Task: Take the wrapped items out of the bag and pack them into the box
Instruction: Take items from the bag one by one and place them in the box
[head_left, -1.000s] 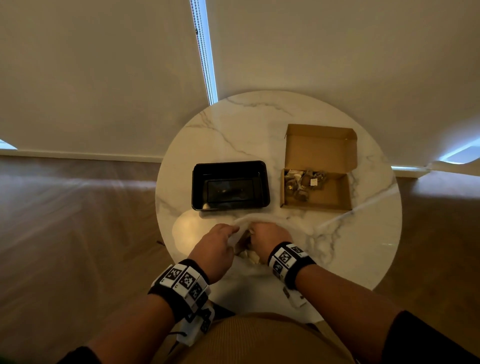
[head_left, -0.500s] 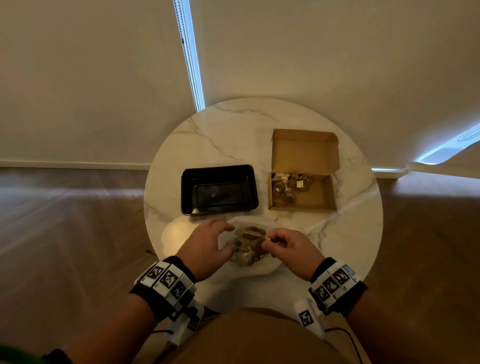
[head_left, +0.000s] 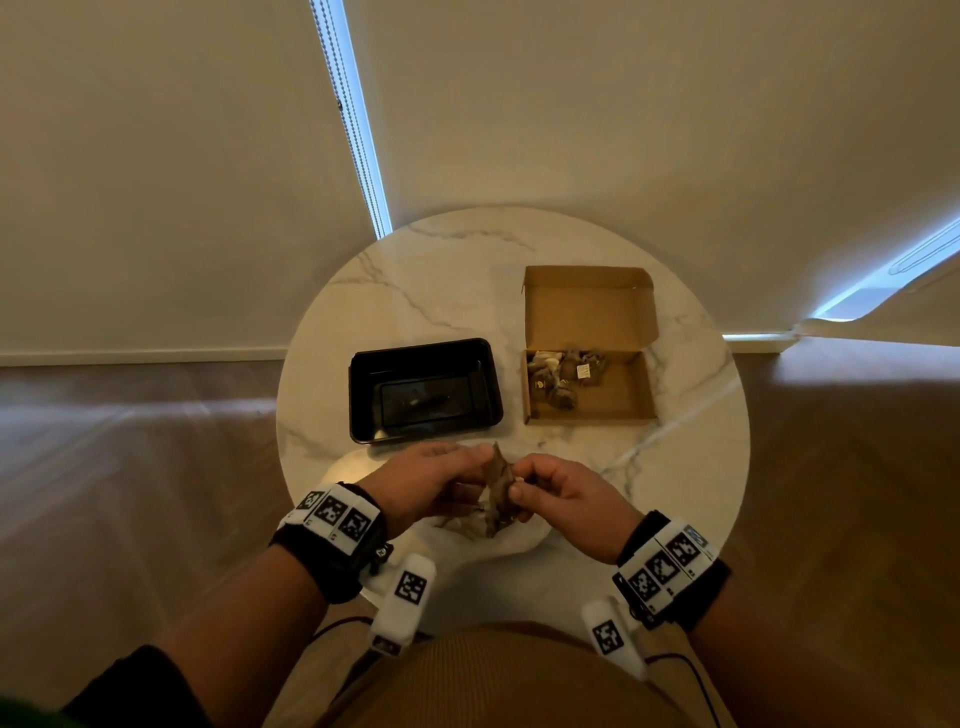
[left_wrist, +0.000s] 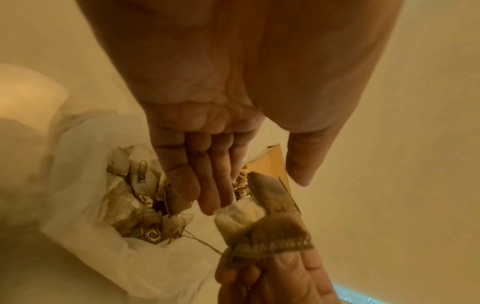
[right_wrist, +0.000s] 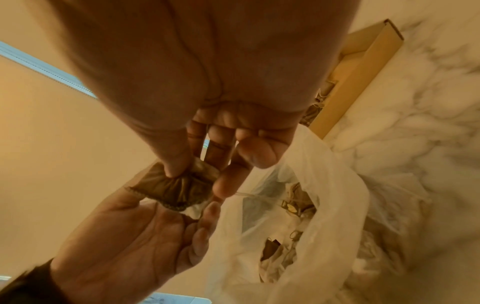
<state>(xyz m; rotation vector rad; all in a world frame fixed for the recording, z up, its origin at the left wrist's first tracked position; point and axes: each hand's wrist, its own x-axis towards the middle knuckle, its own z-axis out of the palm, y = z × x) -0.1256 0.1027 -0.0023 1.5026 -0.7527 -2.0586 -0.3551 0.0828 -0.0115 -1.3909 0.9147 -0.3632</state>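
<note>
right hand (right_wrist: 207, 127) pinches wrapped item (right_wrist: 174, 191) | wrist-only: bag (right_wrist: 324, 185) contents

White marble table (head_left: 447, 291) with grey veins. Glossy black tray (head_left: 363, 415). Tan cardboard box (head_left: 587, 306). Translucent white bag (right_wrist: 335, 185). Brown wrapped item (right_wrist: 174, 189), white inside.

Both forearms are stretched forward side by side, each wrist banded with a black strap carrying white marker tags. The left hand (head_left: 431, 480) is held flat with its fingers (left_wrist: 207, 185) straight and close together, palm turned toward the other hand, thumb apart. The right hand (head_left: 563, 493) is curled, and a small brown wrapped item (right_wrist: 176, 189) is pinched between its thumb and fingertips, just beside the left fingertips.
</note>
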